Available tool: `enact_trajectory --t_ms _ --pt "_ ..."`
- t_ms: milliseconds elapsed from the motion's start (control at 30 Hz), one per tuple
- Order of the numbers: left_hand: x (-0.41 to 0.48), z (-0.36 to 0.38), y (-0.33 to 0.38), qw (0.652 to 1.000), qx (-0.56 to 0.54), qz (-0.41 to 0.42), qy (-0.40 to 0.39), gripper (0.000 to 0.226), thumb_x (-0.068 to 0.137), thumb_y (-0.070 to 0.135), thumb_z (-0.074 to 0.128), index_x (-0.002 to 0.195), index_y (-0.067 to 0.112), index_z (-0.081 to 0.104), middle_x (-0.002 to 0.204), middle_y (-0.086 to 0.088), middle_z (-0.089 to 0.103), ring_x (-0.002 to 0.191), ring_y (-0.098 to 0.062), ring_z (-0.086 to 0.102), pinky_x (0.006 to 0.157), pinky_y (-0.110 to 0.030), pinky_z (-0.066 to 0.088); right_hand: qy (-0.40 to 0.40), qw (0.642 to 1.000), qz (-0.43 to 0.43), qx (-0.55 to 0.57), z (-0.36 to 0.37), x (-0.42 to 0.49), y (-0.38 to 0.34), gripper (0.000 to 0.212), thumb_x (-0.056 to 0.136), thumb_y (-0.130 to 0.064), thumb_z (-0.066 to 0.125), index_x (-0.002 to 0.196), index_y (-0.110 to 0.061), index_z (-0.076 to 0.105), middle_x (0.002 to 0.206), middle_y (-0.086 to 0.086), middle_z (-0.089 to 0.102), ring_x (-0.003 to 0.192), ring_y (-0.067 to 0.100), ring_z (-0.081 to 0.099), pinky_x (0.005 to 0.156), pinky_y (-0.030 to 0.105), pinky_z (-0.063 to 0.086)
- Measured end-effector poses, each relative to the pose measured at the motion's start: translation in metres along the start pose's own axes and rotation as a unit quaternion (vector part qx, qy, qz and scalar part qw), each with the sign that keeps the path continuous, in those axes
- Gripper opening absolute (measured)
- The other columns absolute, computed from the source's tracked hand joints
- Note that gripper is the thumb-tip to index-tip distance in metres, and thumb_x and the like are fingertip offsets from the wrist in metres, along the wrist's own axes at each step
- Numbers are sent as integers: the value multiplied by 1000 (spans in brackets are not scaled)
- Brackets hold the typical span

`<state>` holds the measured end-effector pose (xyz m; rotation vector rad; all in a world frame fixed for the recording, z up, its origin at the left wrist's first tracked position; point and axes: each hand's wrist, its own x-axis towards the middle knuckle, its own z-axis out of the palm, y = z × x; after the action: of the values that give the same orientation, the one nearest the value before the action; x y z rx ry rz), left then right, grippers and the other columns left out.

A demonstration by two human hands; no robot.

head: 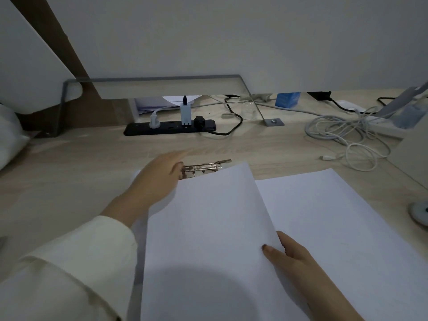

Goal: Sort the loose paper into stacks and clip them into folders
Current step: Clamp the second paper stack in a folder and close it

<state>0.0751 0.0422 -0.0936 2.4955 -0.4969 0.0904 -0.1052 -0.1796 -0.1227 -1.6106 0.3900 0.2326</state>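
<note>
right hand (291,256) pinches near-right edge of paper sheet (208,228), thumb on top; sheet raised, long axis near-far. metal clip (203,167) lies left-right just past sheet's far edge. left hand (159,179) nearer to it, fingers straight, at clip's left end, contact unclear. second stack (335,216) flat on table (69,170), right.

right hand (289,253) pinching lifted white sheet (208,228) at its 4 o'clock edge, thumb on top | left hand (159,174) blurred, fingers stretched out, at sheet's 11 o'clock, beside metal clip (203,167) | paper stack (335,216) flat on desk (69,170) at sheet's 3 o'clock | power strip (170,128) at 12 o'clock, white cables (342,135) at 2 o'clock
</note>
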Motion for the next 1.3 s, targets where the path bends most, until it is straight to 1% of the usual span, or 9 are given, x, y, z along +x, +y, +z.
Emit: enact_trajectory --t_ms 200,400,500,633,767,900,967,1133,1300 --pt "-78 -14 -37 980 -149 -131 23 41 96 29 41 137 22 42 143 9 39 128 -1 31 104 -18 18 12 999 24 36 2 -3 -6 20 91 -7 49 101 -10 67 95 10 75 92 31 69 83 43 53" --pt "-101 10 -35 992 -82 -92 29 48 95 30 42 141 16 36 152 8 26 132 7 14 108 -14 4 -5 997 43 63 8 -2 -17 21 91 -9 50 107 -9 64 96 10 75 82 26 72 65 32 54" --pt "-100 11 -35 990 -92 -96 47 47 95 27 46 139 15 39 152 4 29 141 -4 18 109 -15 7 -5 997 46 60 11 1 -22 25 91 -8 50 112 -8 62 102 13 73 83 26 72 61 28 57" --pt "-100 11 -38 988 -109 -88 68 45 91 29 52 133 14 47 145 4 40 138 -9 28 108 -20 19 -22 997 48 51 12 2 -25 27 91 -10 51 116 -11 62 105 11 73 93 30 70 74 35 56" --pt "-100 10 -36 980 -157 -69 98 29 89 17 56 118 20 55 114 28 49 114 3 43 90 -6 29 -24 997 57 44 13 3 -25 24 92 -10 50 112 -11 63 104 11 73 94 30 70 73 34 55" --pt "-102 7 -39 940 -297 -135 97 33 89 13 56 102 42 50 104 17 62 108 -12 58 102 -37 41 -2 999 39 -11 19 3 -27 21 92 -9 50 107 -9 65 100 12 73 90 29 70 74 33 54" --pt "-103 5 -39 943 -287 -142 93 32 88 20 58 104 46 48 100 12 66 104 -16 61 101 -45 41 14 998 27 -47 22 3 -30 18 92 -9 49 102 -11 64 94 7 72 84 23 69 75 29 52" --pt "-104 8 -37 958 -236 -130 100 31 90 14 52 113 34 46 92 9 63 100 -22 60 94 -44 45 44 990 4 -132 27 6 -31 19 93 -13 49 107 -8 60 99 8 67 91 27 64 86 36 49" --pt "-104 9 -33 973 -164 -117 112 24 90 7 49 109 15 61 82 10 52 84 -17 50 83 -31 40 103 977 -34 -184 31 8 -27 18 90 -24 51 104 -13 51 98 3 57 84 21 57 68 30 42"
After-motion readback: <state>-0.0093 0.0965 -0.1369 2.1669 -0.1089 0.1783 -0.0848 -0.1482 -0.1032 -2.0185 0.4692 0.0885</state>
